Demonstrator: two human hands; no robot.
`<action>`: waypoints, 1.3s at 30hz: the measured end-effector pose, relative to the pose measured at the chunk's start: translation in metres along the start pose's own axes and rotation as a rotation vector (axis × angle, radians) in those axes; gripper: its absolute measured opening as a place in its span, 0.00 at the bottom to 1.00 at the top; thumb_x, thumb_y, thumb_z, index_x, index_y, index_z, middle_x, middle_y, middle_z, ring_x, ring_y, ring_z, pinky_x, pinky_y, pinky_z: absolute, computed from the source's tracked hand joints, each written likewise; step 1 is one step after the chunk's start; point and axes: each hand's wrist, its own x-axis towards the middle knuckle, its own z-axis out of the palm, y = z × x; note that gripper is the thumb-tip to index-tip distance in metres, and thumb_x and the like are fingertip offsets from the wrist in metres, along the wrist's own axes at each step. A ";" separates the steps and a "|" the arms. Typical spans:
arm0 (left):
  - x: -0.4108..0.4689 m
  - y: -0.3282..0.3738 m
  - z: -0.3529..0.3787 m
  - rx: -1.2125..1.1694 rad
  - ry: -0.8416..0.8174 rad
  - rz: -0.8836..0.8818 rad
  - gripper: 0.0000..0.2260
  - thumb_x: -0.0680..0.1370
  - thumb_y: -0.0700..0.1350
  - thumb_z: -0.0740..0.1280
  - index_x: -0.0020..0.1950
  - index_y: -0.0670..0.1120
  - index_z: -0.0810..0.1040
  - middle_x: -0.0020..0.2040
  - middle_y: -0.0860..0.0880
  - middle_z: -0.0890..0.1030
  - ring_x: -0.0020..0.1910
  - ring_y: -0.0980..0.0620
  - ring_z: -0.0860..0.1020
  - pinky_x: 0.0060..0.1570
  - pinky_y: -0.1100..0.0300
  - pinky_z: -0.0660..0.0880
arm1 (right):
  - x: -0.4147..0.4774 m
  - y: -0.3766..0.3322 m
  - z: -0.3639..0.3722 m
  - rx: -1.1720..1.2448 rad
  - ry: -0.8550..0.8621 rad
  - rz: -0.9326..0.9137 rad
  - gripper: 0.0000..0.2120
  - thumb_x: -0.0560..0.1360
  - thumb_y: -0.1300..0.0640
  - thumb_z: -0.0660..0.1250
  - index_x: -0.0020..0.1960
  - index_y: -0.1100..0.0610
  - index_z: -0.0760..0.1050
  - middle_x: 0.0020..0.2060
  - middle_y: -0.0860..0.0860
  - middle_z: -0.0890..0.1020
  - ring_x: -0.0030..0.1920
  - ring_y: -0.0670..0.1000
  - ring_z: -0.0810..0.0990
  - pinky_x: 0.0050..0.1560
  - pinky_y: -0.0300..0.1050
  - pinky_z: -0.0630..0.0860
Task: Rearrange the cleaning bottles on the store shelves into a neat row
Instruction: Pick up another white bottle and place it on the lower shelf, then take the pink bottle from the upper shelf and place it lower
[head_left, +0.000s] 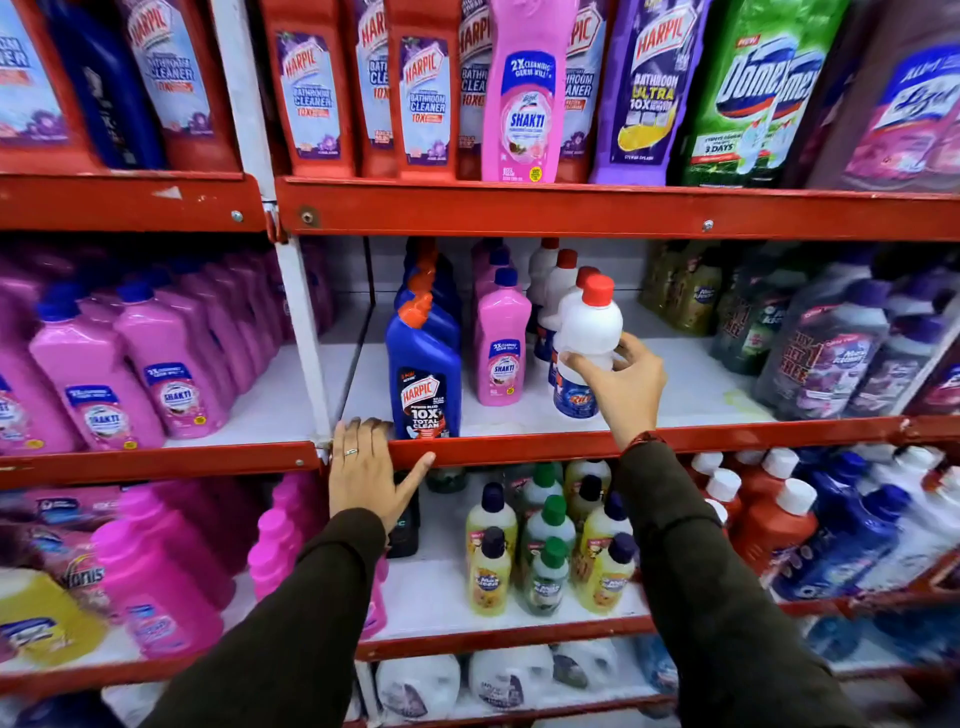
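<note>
A white bottle with a red cap (589, 325) stands at the front of a row of like bottles on the middle shelf (675, 384). My right hand (623, 384) grips it around the waist, fingers wrapped over its label. To its left runs a row of pink Shakti bottles (501, 353), then a row of blue Harpic bottles (423, 384) with orange caps. My left hand (366, 470) lies flat on the red front rail (519, 447) of that shelf, fingers spread, holding nothing. It rests just left of the front Harpic bottle.
Bare white shelf shows right of the white bottles, up to dark refill bottles (821, 358) at far right. Pink bottles (130, 374) fill the left bay. Tall Harpic, Domex and Lizol bottles line the shelf above. Small yellow and green bottles (545, 545) stand below.
</note>
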 end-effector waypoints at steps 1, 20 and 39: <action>0.001 0.000 0.001 0.002 0.016 0.010 0.36 0.78 0.71 0.52 0.60 0.38 0.75 0.56 0.37 0.79 0.63 0.37 0.76 0.77 0.41 0.60 | 0.005 0.005 -0.002 -0.017 -0.001 -0.003 0.23 0.67 0.57 0.81 0.60 0.59 0.82 0.50 0.51 0.84 0.52 0.51 0.82 0.49 0.38 0.78; -0.002 0.003 0.007 -0.038 0.038 -0.008 0.38 0.77 0.73 0.51 0.62 0.41 0.74 0.57 0.41 0.79 0.63 0.39 0.75 0.78 0.43 0.59 | 0.021 0.046 -0.015 -0.090 -0.093 0.061 0.27 0.69 0.51 0.80 0.66 0.57 0.78 0.59 0.54 0.83 0.54 0.51 0.81 0.51 0.42 0.76; 0.055 0.058 -0.113 -0.237 0.474 0.235 0.30 0.82 0.56 0.59 0.81 0.44 0.58 0.82 0.44 0.61 0.83 0.44 0.52 0.81 0.48 0.38 | -0.008 -0.070 0.006 -0.143 0.074 -0.593 0.27 0.79 0.53 0.69 0.75 0.56 0.67 0.79 0.52 0.61 0.81 0.52 0.61 0.77 0.37 0.62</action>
